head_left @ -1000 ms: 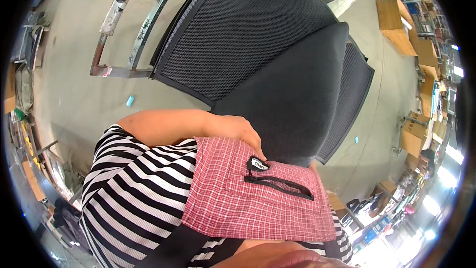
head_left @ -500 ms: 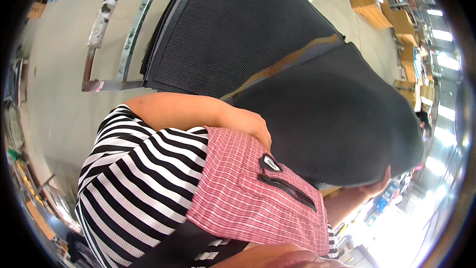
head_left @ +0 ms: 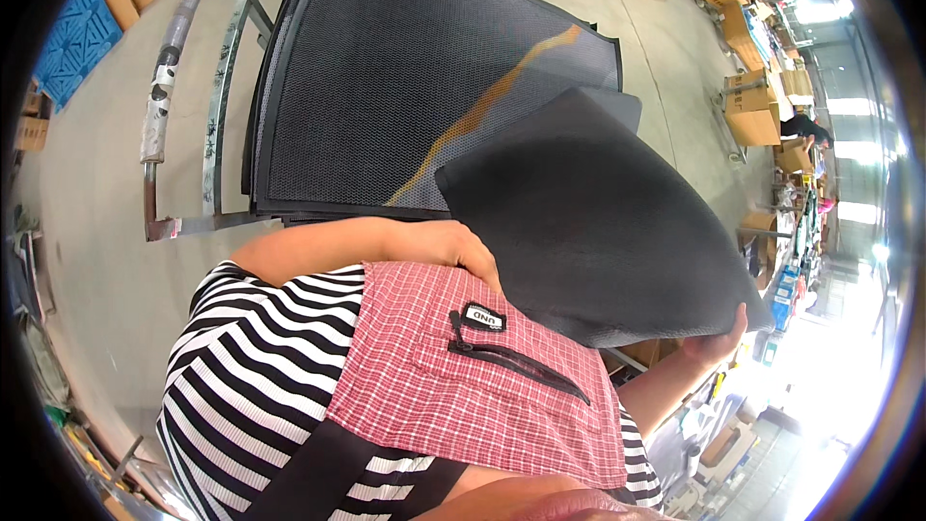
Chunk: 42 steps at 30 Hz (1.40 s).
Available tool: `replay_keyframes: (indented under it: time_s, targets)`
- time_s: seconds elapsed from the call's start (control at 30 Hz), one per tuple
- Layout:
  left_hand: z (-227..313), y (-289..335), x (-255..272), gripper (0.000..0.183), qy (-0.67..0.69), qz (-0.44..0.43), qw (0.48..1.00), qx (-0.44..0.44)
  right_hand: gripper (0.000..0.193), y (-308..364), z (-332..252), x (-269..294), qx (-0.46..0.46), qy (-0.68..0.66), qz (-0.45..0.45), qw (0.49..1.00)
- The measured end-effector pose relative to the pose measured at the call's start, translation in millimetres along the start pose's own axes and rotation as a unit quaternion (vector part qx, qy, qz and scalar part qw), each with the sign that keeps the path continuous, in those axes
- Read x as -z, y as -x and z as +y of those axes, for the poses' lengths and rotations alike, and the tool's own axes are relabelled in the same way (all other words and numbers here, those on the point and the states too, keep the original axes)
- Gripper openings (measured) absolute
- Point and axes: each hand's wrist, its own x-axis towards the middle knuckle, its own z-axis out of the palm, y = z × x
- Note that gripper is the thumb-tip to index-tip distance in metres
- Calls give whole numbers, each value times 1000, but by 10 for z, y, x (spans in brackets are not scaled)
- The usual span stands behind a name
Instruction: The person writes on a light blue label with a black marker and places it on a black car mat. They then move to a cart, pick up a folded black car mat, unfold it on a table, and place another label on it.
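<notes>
A flexible black mat [head_left: 598, 222] hangs bent between my hands, its smooth dark face up. My right hand [head_left: 716, 340] grips its edge at the right, the thumb showing on top and the other fingers mostly under it. My left hand [head_left: 468, 253] is closed at the mat's near edge, close against my apron; its fingertips are hidden. Beyond lies a stack of textured black mats [head_left: 386, 87], the top one crossed by an orange-brown and grey band. The held mat covers the near right part of that stack.
A metal cart frame [head_left: 214, 125] with a worn upright handle [head_left: 166, 63] stands at the stack's left. Cardboard boxes [head_left: 752, 101] line the right side, where another person [head_left: 805, 130] is. A blue pallet [head_left: 77, 43] lies at the far left.
The held mat has shifted toward my body and slightly left, baring more of the top mat's orange-brown band. Both hands keep their places on it. The whole view has shifted a little.
</notes>
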Motion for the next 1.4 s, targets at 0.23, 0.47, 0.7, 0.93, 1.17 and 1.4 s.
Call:
replay_keyframes:
  time_s: [0.23,0.47,0.7,0.93,1.17,1.4]
  targets:
    - [-80,-80,-380,32,-9,38,999,-6,54,-169,-47,150,-33,18,-14,999]
    - [69,16,-439,33,-48,183,982,-7,36,-1380,-279,-977,83,125,-136,979]
    - [1070,673,133,38,-161,503,848,-39,32,-1685,-225,-4175,133,80,-410,899]
    - [1088,1663,1211,42,2,742,670,7,54,-391,2009,-3881,-37,149,-511,846]
    - [-866,3221,1565,46,-2,720,595,356,22,-278,4217,-216,-316,343,-113,878]
    - [-1137,3278,1642,52,-25,655,585,477,33,263,4197,427,-478,129,141,857]
